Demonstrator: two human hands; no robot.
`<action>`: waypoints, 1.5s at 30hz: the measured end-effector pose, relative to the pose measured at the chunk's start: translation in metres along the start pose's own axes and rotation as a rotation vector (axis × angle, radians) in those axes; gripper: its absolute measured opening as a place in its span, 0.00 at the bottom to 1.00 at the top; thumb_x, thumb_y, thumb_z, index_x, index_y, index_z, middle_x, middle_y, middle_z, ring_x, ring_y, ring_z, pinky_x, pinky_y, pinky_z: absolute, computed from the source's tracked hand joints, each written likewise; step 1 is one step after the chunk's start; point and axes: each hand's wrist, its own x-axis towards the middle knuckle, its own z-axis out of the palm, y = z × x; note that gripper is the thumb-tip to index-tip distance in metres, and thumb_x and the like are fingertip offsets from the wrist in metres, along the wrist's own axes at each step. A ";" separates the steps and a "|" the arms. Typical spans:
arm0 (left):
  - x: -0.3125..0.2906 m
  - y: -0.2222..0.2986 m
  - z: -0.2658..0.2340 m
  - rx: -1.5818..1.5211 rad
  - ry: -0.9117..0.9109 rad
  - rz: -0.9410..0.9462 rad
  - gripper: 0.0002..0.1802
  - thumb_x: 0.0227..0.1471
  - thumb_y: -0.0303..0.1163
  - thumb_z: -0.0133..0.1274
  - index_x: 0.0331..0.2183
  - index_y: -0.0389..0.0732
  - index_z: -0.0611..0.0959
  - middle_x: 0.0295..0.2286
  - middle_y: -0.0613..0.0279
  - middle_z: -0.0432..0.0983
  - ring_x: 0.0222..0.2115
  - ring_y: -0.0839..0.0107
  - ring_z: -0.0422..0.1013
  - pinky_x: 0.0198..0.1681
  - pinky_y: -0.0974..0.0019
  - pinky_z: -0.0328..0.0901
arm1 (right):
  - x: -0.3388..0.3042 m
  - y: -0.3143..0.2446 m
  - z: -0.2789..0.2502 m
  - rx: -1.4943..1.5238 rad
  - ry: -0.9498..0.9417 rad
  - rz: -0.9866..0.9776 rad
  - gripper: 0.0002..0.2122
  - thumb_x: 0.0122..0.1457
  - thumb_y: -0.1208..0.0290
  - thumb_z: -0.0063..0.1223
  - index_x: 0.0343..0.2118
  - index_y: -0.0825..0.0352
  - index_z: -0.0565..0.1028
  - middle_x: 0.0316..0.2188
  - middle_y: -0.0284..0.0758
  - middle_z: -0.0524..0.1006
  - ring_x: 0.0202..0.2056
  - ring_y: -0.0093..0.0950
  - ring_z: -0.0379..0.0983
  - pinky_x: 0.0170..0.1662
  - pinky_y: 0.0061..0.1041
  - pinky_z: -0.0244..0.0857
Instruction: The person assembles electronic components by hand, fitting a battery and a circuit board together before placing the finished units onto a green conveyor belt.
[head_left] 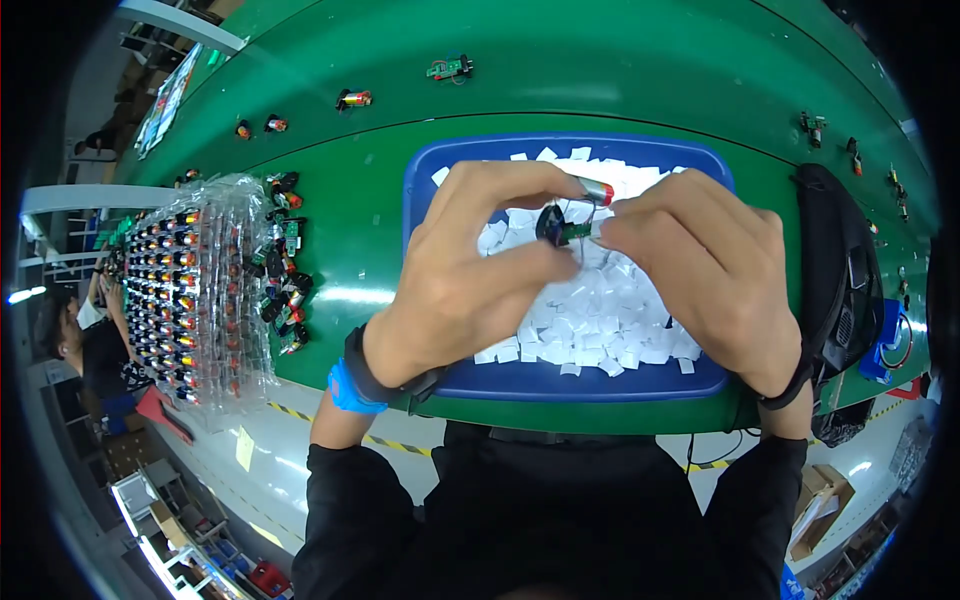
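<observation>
Over a blue tray (567, 392) filled with small white paper-like pieces (590, 310), my two hands meet at a small circuit board assembly. It has a green board (577, 233), a black round part (550, 225) and a red-and-silver cylindrical battery (597, 190) joined by thin wires. My left hand (460, 270) grips the assembly between thumb and fingers, the battery lying by its index fingertip. With thumb and finger pinched at the right side of the board, my right hand (715, 270) holds a small white piece (597, 231). The right fingers are slightly blurred.
Left of the tray, loose assemblies (288, 265) lie beside stacked clear plastic trays (195, 290) of similar ones. More assemblies (450, 69) are spread along the far green table (620, 60). A black bag (838, 270) sits at right. A person (95, 340) is at far left.
</observation>
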 end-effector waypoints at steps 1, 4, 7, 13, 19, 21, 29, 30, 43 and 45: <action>-0.002 -0.001 -0.003 -0.121 0.011 -0.059 0.17 0.47 0.20 0.63 0.41 0.36 0.78 0.39 0.56 0.75 0.38 0.70 0.74 0.36 0.66 0.76 | 0.000 0.000 0.000 -0.001 -0.007 0.000 0.10 0.41 0.80 0.62 0.30 0.68 0.78 0.26 0.35 0.76 0.24 0.29 0.75 0.20 0.22 0.65; -0.004 -0.004 -0.015 -0.356 0.039 -0.178 0.17 0.50 0.22 0.61 0.43 0.33 0.77 0.38 0.53 0.76 0.36 0.68 0.76 0.34 0.65 0.77 | 0.001 -0.002 -0.001 -0.027 -0.005 -0.061 0.11 0.40 0.81 0.62 0.30 0.70 0.78 0.28 0.38 0.78 0.28 0.31 0.78 0.22 0.23 0.68; -0.014 -0.018 -0.017 -1.235 -0.205 -1.029 0.15 0.55 0.26 0.59 0.43 0.33 0.77 0.35 0.54 0.77 0.31 0.69 0.76 0.29 0.69 0.75 | 0.001 -0.005 0.003 0.003 0.027 -0.106 0.11 0.39 0.81 0.62 0.30 0.70 0.78 0.30 0.39 0.79 0.28 0.33 0.78 0.23 0.24 0.69; -0.014 -0.004 -0.013 -1.137 -0.172 -0.974 0.15 0.57 0.24 0.55 0.45 0.30 0.74 0.33 0.54 0.77 0.29 0.71 0.76 0.26 0.70 0.74 | -0.002 -0.002 0.016 0.028 -0.015 -0.060 0.13 0.39 0.82 0.64 0.31 0.71 0.77 0.32 0.39 0.79 0.32 0.34 0.79 0.28 0.24 0.73; -0.018 0.001 -0.011 -0.868 -0.206 -0.963 0.16 0.55 0.22 0.56 0.45 0.31 0.73 0.33 0.58 0.77 0.30 0.75 0.75 0.26 0.72 0.74 | -0.004 -0.005 0.022 0.453 -0.104 0.426 0.10 0.48 0.82 0.63 0.34 0.72 0.75 0.37 0.40 0.80 0.38 0.34 0.78 0.37 0.25 0.73; -0.022 0.002 -0.009 -0.830 -0.203 -0.945 0.16 0.54 0.22 0.56 0.45 0.31 0.73 0.34 0.58 0.77 0.30 0.75 0.75 0.26 0.72 0.74 | -0.003 -0.004 0.017 0.600 -0.127 0.535 0.09 0.50 0.82 0.62 0.34 0.72 0.75 0.39 0.40 0.80 0.39 0.34 0.78 0.38 0.25 0.73; -0.027 -0.001 -0.005 -0.755 -0.189 -0.821 0.16 0.53 0.24 0.58 0.43 0.34 0.74 0.32 0.60 0.75 0.29 0.77 0.74 0.28 0.71 0.72 | 0.000 0.014 0.026 0.272 -0.084 0.346 0.12 0.55 0.79 0.59 0.44 0.69 0.76 0.40 0.39 0.79 0.39 0.35 0.77 0.45 0.28 0.70; -0.028 0.001 -0.003 -0.755 -0.185 -0.791 0.16 0.53 0.27 0.60 0.42 0.35 0.75 0.27 0.63 0.73 0.27 0.78 0.72 0.28 0.71 0.72 | -0.001 0.012 0.028 0.355 -0.098 0.318 0.13 0.54 0.78 0.60 0.44 0.69 0.77 0.39 0.39 0.79 0.39 0.34 0.77 0.45 0.28 0.69; -0.030 0.019 0.008 -0.262 -0.116 -0.637 0.07 0.51 0.24 0.54 0.35 0.38 0.76 0.20 0.60 0.72 0.16 0.69 0.70 0.22 0.70 0.66 | -0.002 0.001 0.027 0.497 -0.113 0.378 0.15 0.39 0.76 0.73 0.31 0.67 0.79 0.29 0.34 0.78 0.33 0.29 0.71 0.38 0.26 0.63; -0.028 0.020 0.003 -0.396 -0.120 -0.735 0.06 0.51 0.24 0.53 0.34 0.38 0.75 0.22 0.60 0.74 0.19 0.69 0.72 0.25 0.70 0.67 | -0.002 -0.001 0.028 0.524 -0.114 0.365 0.15 0.38 0.76 0.73 0.30 0.67 0.78 0.28 0.34 0.78 0.33 0.29 0.71 0.37 0.25 0.63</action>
